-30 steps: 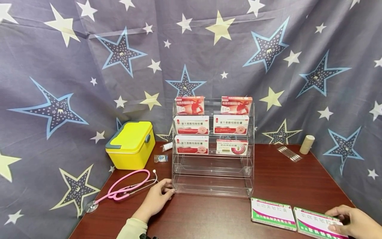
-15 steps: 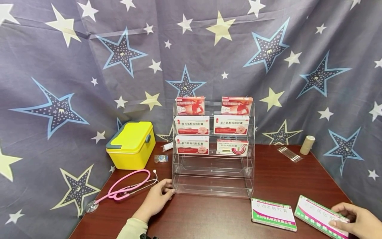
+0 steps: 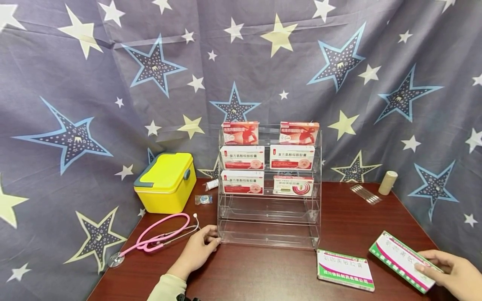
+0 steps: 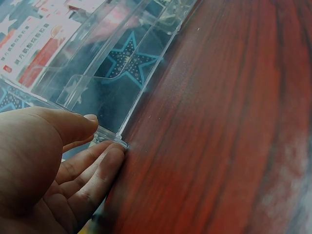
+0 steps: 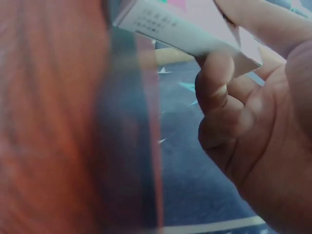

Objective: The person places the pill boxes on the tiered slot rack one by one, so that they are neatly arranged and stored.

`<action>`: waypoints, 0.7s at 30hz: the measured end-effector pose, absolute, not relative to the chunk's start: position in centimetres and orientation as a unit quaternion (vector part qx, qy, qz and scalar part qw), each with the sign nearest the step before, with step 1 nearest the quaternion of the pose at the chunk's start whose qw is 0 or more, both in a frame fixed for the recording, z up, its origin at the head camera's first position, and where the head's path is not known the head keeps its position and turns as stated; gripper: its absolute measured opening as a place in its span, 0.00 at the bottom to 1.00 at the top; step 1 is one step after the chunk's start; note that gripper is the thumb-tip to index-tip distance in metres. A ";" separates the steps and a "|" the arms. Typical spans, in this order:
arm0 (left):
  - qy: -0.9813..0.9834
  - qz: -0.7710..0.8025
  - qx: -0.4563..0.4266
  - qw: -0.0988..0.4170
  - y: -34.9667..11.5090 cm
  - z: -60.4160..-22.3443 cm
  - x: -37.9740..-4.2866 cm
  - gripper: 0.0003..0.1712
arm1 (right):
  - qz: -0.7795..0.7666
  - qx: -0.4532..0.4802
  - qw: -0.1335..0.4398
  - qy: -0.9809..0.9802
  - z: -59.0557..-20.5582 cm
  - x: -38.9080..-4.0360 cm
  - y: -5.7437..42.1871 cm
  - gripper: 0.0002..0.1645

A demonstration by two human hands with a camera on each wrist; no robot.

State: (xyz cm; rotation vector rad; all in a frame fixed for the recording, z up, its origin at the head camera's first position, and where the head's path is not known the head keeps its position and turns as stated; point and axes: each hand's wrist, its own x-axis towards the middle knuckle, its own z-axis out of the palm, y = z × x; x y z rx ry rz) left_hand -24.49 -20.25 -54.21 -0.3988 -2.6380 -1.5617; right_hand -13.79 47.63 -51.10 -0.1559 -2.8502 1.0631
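My right hand (image 3: pixel 453 271) grips a green, white and magenta medicine box (image 3: pixel 404 261) by its right end, thumb on its printed face. The right wrist view shows fingers curled behind this box (image 5: pixel 180 29), which is tilted and off the table. A matching medicine box (image 3: pixel 345 270) lies flat to its left. My left hand (image 3: pixel 199 248) holds the lower left front corner of a clear tiered display rack (image 3: pixel 269 240); in the left wrist view its thumb and fingertips meet the rack's edge. Red and white medicine boxes (image 3: pixel 242 182) stand in the upper three tiers; the lower two tiers hold none.
Left of the rack are a yellow case (image 3: pixel 163 184), a pink stethoscope (image 3: pixel 162 238), a small packet (image 3: pixel 203 200) and a white tube (image 3: pixel 211 184). Back right, a bandage roll (image 3: pixel 388 182) stands beside a pack of swabs (image 3: pixel 365 194). A starry curtain (image 3: pixel 263 62) surrounds the table.
My right hand has lifted the right-hand green and white medicine box off the table and turned it, its left end now further back. The left hand has stayed at the rack's corner.
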 end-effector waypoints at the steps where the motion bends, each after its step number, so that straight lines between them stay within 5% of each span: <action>1: -0.853 -0.505 -0.129 0.025 -20.2 -54.2 -24.5 0.17 | 0.351 -0.047 0.066 -0.933 -50.9 -13.8 47.4 0.28; 9: -0.852 -0.508 -0.125 0.025 -20.3 -54.4 -24.6 0.17 | 0.352 0.066 0.163 -0.919 -46.5 -14.3 44.0 0.18; 21: -0.850 -0.509 -0.129 0.026 -20.4 -54.5 -24.7 0.16 | 0.332 0.211 0.180 -0.901 -38.5 -18.6 33.3 0.17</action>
